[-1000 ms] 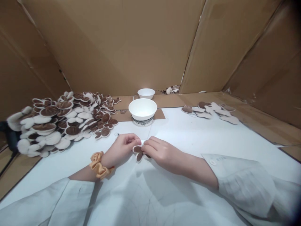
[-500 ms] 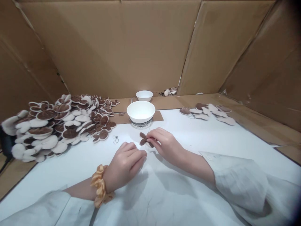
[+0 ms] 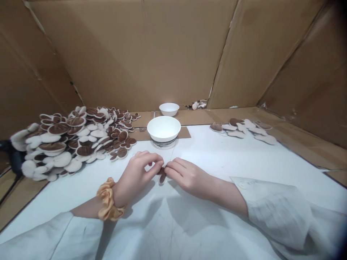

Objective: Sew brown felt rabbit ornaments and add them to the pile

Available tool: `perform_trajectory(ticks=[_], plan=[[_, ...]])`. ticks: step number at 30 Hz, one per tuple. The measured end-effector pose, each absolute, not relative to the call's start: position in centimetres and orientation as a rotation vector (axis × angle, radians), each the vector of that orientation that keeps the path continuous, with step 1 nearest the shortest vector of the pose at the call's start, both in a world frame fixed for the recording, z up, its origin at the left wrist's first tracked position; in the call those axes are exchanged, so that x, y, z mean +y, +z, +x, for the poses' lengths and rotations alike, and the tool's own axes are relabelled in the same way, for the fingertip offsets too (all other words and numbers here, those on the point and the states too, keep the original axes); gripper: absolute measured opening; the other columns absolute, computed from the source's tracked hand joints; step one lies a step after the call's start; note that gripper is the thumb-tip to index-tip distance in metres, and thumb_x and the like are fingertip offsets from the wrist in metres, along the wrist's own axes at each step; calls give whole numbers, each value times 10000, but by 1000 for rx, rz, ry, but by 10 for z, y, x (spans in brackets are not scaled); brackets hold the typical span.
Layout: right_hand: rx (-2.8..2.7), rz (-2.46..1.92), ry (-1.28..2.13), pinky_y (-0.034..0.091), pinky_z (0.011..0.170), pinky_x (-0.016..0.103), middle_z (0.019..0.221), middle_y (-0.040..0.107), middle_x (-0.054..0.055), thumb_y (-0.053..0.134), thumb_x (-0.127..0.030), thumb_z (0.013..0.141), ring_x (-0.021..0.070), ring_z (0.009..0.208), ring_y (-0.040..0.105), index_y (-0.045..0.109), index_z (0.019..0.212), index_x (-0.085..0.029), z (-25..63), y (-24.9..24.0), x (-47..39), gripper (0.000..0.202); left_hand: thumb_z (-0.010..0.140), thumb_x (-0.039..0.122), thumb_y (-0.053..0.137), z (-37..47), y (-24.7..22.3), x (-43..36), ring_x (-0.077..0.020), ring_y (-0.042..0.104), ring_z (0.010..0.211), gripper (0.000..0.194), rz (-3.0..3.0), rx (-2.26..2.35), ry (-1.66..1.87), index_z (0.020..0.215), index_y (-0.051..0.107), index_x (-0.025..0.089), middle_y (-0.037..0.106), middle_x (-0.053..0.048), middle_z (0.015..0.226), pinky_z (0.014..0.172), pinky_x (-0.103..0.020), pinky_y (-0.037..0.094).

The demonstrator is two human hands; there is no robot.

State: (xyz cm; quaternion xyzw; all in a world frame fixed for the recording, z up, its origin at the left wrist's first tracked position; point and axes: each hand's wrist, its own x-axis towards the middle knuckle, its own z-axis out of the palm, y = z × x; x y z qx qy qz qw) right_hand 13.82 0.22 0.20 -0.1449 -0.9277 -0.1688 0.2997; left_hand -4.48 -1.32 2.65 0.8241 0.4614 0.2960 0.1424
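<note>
Brown plush piece (image 3: 162,178) is sitting low over the bench (image 3: 211,225) between the right hand (image 3: 189,177), gripping it, and the left hand (image 3: 137,170), pinching narrowly at something unclear, handling seemingly unfinished, while a heap (image 3: 84,150) is lying untouched at left.

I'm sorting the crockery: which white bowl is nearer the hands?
The front bowl, beyond the left hand and right hand, with dark lines around its lower part. The rear bowl stands behind it, nearer the cardboard wall.
</note>
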Motion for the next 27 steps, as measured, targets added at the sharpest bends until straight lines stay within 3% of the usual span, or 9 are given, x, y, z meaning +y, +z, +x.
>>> perform_trajectory(ticks=[5, 13, 20, 27], plan=[[-2422, -321, -493, 457, 564, 274, 674, 616, 88, 467, -64, 850, 165, 672, 537, 611, 775, -77, 139, 5, 0, 163, 810, 266, 492, -46, 31, -7, -104, 492, 600, 216, 1938, 1288, 832, 636, 557, 156, 567, 21, 599, 604, -223, 379], [-2319, -203, -420, 486, 590, 293, 731, 634, 115, 463, -53, 838, 176, 694, 539, 610, 815, -49, 139, 10, -7, 149, 695, 189, 505, -38, 16, -4, -80, 435, 515, 112, 1459, 1175, 968, 590, 519, 151, 465, 39, 532, 499, -188, 353], [-2236, -317, -382, 485, 600, 304, 759, 618, 142, 475, -20, 814, 183, 716, 523, 571, 913, -23, 143, 7, 0, 138, 685, 160, 490, -31, 3, -15, -81, 403, 549, 96, 1628, 1236, 918, 594, 516, 140, 446, 44, 539, 528, -188, 332], [-2291, -513, -207, 461, 621, 302, 764, 606, 108, 387, -78, 873, 169, 701, 496, 558, 873, -99, 142, 4, 1, 173, 712, 142, 459, -28, -1, -31, -105, 430, 609, 116, 1875, 1372, 973, 605, 502, 155, 479, 26, 602, 557, -206, 359]])
